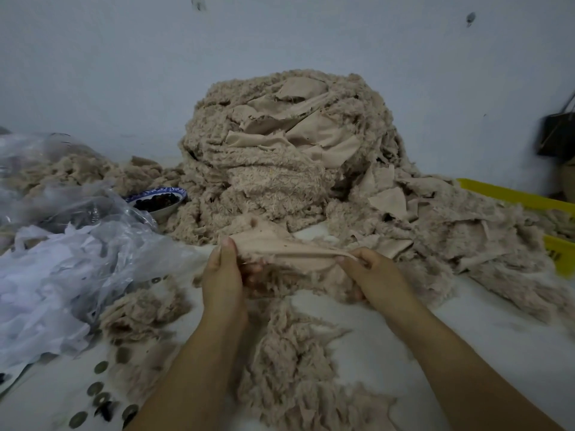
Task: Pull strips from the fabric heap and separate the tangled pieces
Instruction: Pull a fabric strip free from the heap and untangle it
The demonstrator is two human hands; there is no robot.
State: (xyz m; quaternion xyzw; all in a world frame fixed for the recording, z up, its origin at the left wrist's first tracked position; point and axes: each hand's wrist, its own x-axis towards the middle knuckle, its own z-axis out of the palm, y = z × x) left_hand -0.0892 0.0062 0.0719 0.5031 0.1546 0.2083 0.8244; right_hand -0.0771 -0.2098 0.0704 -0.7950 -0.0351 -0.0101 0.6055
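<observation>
A tall heap of beige fuzzy fabric strips (289, 150) rises against the wall at the centre. Just in front of it, a beige fabric piece (280, 248) is stretched between both hands, smooth backing upward. My left hand (222, 269) pinches its left end with the thumb on top. My right hand (370, 272) pinches its right end. Fuzzy strips hang from the piece and trail down over the white table (466, 337) between my forearms. A smaller beige clump (140, 309) lies to the left of my left wrist.
Crumpled clear and white plastic bags (68, 250) fill the left side. A blue-rimmed bowl of dark items (160, 200) sits behind them. Round metal discs (99, 390) lie at the lower left. Yellow bins (529, 197) stand at the right edge, a dark bag (557, 135) above them.
</observation>
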